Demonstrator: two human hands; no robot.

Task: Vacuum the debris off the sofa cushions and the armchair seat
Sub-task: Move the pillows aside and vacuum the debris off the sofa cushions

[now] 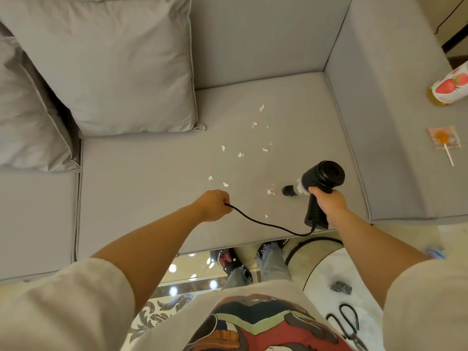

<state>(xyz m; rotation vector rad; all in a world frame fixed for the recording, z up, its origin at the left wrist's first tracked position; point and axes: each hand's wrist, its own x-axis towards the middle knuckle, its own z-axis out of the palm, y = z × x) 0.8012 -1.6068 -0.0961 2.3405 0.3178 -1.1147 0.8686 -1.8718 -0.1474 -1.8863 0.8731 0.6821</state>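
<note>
Far left: two grey pillows, a small one (30,102) at the edge and a big one (111,64) leaning on the sofa back. Under them, a grey sofa seat cushion (152,198), wide and flat.

Next, the left hand (214,205), low over the cushion's front half. Grip clenched around a thin black cord (266,224), pinched at one end. From there, a droop in the cord, down and then right, up into the bottom of the vacuum handle.

In the middle of the cushion, little white paper bits (240,155), spread from near the big pillow's corner down toward the hands. One bit (270,191) just beside the vacuum's nose.

Then the small black handheld vacuum (319,181), shaped like a hair dryer. Black nose tip down at the cushion, touching or nearly so: hard to tell. White fluff inside the clear part behind the nose. Right hand (329,201) wrapped tight on the handle, grasping it.

Right of that, the sofa's wide grey arm (395,148). On top of it, a wrapped orange lollipop (443,141) and, farther back, a jar with strawberry pictures (450,86).

Bottom right, on the pale floor, black scissors (348,325) and a small dark grey lump (341,287).
</note>
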